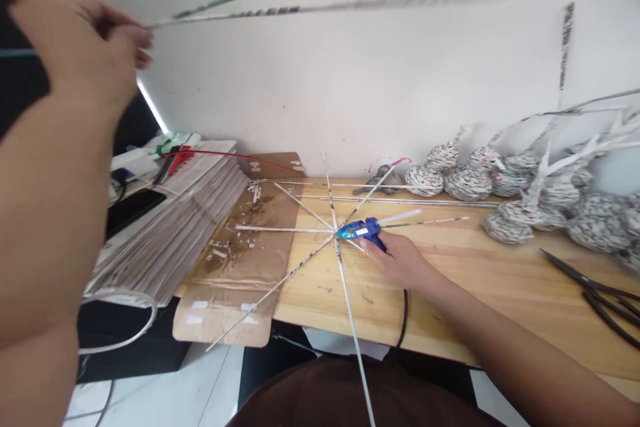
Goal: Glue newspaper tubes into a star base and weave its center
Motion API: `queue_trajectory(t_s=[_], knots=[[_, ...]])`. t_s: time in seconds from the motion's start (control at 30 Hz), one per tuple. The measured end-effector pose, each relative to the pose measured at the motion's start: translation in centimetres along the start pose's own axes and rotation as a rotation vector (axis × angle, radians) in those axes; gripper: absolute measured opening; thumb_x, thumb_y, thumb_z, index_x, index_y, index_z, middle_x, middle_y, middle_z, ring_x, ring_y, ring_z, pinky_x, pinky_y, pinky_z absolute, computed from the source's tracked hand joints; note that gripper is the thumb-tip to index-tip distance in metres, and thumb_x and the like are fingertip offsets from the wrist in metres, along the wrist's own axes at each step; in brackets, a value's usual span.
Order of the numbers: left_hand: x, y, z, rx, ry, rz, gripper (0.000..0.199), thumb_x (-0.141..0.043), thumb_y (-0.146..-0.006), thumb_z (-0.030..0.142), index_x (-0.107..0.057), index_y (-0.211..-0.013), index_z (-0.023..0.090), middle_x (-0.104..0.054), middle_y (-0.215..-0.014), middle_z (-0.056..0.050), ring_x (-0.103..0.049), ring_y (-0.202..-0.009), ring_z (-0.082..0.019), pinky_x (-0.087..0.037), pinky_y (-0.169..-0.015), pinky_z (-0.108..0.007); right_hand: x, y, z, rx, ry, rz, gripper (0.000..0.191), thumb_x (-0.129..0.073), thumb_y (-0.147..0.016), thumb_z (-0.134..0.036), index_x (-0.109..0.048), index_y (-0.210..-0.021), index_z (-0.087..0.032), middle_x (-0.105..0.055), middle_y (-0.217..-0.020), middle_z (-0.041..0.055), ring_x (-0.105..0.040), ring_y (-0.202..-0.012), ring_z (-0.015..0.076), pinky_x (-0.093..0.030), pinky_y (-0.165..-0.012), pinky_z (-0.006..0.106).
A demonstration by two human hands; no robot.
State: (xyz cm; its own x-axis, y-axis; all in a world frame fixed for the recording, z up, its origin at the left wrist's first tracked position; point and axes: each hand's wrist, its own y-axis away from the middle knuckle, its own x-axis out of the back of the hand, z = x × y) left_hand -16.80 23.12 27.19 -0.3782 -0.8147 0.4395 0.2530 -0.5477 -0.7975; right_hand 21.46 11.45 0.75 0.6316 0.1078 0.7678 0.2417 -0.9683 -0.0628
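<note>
At the upper left my left hand (95, 40) is raised, its fingers pinched round the ends of two thin rolled-paper sticks (265, 12). The sticks spread apart toward the right, their far ends blurred. My right hand (400, 257) grips a blue hot glue gun (361, 232) low over the wooden table. The gun's nozzle points left at the crossing of several rolled-paper sticks (345, 287), laid out like a star. A clear glue stick (400, 217) juts from the gun's back. Whether the nozzle touches the sticks, I cannot tell.
Woven paper gourd shapes (467, 180) stand along the wall at right, near black scissors (595, 287). Stained cardboard (225, 313) lies under the star's left arms. A tall paper stack (200, 220) at left carries a phone (135, 209) and a red-handled tool (180, 159).
</note>
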Motion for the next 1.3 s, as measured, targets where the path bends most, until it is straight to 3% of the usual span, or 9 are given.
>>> queue_trajectory(t_s=[0.07, 0.27, 0.37, 0.47, 0.7, 0.87, 1.1, 1.3], knots=[[-1.6, 3.5, 0.6, -0.015, 0.184, -0.097, 0.024, -0.064, -0.078, 0.019, -0.069, -0.097, 0.005, -0.07, -0.081, -0.005, -0.062, -0.064, -0.009, -0.056, -0.069, -0.034, 0.0, 0.0, -0.1, -0.019, -0.009, 0.001, 0.046, -0.037, -0.091, -0.059, -0.056, -0.078, -0.02, -0.065, -0.074, 0.0059, -0.058, -0.068, 0.0211, -0.036, -0.06, 0.028], [-7.1, 15.1, 2.7, 0.163, 0.579, -0.729, 0.025, -0.071, -0.073, 0.033, -0.07, -0.083, 0.01, -0.069, -0.071, -0.006, -0.062, -0.06, -0.012, -0.054, -0.064, -0.028, 0.1, 0.1, -0.2, 0.024, 0.008, 0.023, 0.041, -0.039, -0.092, -0.053, -0.058, -0.078, -0.019, -0.066, -0.075, 0.0061, -0.059, -0.069, 0.0205, -0.039, -0.064, 0.028], [-9.1, 18.9, 4.0, 0.176, 0.728, -0.935, 0.024, -0.071, -0.073, 0.034, -0.069, -0.082, 0.012, -0.071, -0.075, -0.006, -0.063, -0.062, -0.012, -0.054, -0.063, -0.025, 0.1, 0.1, -0.3, 0.038, 0.036, 0.03, 0.04, -0.039, -0.092, -0.051, -0.059, -0.079, -0.018, -0.066, -0.074, 0.0062, -0.06, -0.069, 0.0203, -0.039, -0.064, 0.028], [-10.6, 20.9, 4.9, 0.217, 0.785, -1.022, 0.018, -0.069, -0.074, 0.029, -0.068, -0.08, 0.012, -0.07, -0.072, -0.006, -0.063, -0.06, -0.012, -0.053, -0.06, -0.024, 0.1, 0.1, -0.3, 0.032, 0.06, 0.036, 0.041, -0.038, -0.093, -0.051, -0.06, -0.082, -0.018, -0.066, -0.075, 0.0066, -0.06, -0.069, 0.0205, -0.039, -0.064, 0.029], [-13.5, 23.6, 4.2, 0.174, 0.584, -1.052, 0.011, -0.066, -0.075, 0.024, -0.066, -0.073, 0.013, -0.064, -0.059, -0.001, -0.061, -0.052, -0.01, -0.048, -0.053, -0.02, -0.1, 0.5, -0.6, 0.072, 0.099, 0.047, 0.037, -0.041, -0.092, -0.049, -0.06, -0.082, -0.019, -0.065, -0.072, 0.0056, -0.057, -0.065, 0.019, -0.037, -0.062, 0.029], [-14.5, 25.1, 3.4, 0.191, 0.498, -1.09, 0.011, -0.064, -0.078, 0.025, -0.068, -0.076, 0.014, -0.067, -0.063, -0.002, -0.063, -0.055, -0.012, -0.047, -0.055, -0.022, 0.0, 0.7, -1.0, 0.087, 0.116, 0.051, 0.036, -0.042, -0.093, -0.047, -0.054, -0.073, -0.019, -0.061, -0.066, 0.0036, -0.052, -0.059, 0.0161, -0.034, -0.058, 0.028], [-15.6, 25.8, 3.4, -0.044, 0.408, -1.038, 0.008, -0.068, -0.076, 0.023, -0.073, -0.078, 0.018, -0.073, -0.083, -0.003, -0.065, -0.077, -0.016, -0.048, -0.076, -0.027, 0.2, 0.8, -0.9, 0.083, 0.104, 0.101, 0.035, -0.045, -0.092, -0.046, -0.052, -0.071, -0.019, -0.056, -0.06, 0.0002, -0.05, -0.056, 0.0138, -0.033, -0.057, 0.027], [-16.0, 25.9, 3.5, -0.067, 0.408, -1.047, 0.014, -0.063, -0.077, 0.015, -0.074, -0.084, 0.019, -0.074, -0.092, -0.004, -0.067, -0.088, -0.018, -0.048, -0.083, -0.029, 0.3, 0.6, -0.6, 0.059, 0.129, 0.129, 0.035, -0.046, -0.092, -0.045, -0.053, -0.07, -0.019, -0.054, -0.057, -0.0008, -0.049, -0.053, 0.0134, -0.032, -0.056, 0.027]])
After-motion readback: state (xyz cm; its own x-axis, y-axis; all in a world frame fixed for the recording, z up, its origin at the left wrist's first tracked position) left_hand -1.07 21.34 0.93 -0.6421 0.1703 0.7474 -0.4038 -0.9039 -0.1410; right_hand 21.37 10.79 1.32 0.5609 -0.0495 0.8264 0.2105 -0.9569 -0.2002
